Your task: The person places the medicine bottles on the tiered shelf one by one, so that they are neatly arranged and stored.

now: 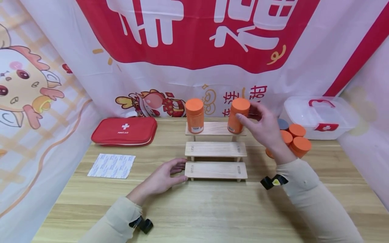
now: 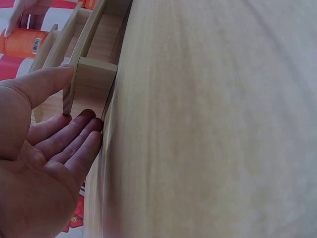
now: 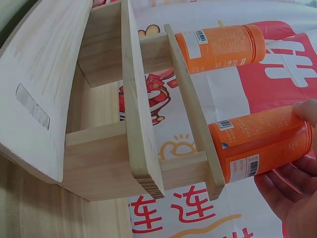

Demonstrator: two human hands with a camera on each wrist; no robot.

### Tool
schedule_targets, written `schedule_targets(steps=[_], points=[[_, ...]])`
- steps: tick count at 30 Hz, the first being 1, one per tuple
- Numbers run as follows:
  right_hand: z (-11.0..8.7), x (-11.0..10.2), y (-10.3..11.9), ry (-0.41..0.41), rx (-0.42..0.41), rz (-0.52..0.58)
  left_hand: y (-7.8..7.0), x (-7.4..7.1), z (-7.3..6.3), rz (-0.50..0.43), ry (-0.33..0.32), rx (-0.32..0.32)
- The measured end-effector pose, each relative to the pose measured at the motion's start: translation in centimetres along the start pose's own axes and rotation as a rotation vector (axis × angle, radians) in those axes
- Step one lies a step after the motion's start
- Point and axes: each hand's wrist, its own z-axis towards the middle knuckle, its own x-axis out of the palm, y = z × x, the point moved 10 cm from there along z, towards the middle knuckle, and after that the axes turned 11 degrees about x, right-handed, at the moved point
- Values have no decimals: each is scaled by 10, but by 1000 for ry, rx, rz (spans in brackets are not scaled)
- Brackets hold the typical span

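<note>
Rack (image 1: 215, 149): left hand (image 1: 167, 175) pinching it at 8 o'clock, right hand (image 1: 262, 126) gripping bottle (image 1: 233, 118) at 1. "FIRST AID" pouch (image 1: 124, 131), 9ish.

Right of the wooden steps (image 1: 216, 170), the right hand (image 1: 262, 130) partly hides some jars (image 1: 301, 144). On the steps, jar labels (image 3: 241, 168) are too tiny to read.
</note>
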Motion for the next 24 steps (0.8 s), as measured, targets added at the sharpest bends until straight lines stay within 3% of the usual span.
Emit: schedule_targets(steps=[16,24], points=[[-7,-3,-8,41,64,0,-4,1,1,2,15,35],[-13,-12,-10,47,85,-46,-2,0,0,2,10,21]])
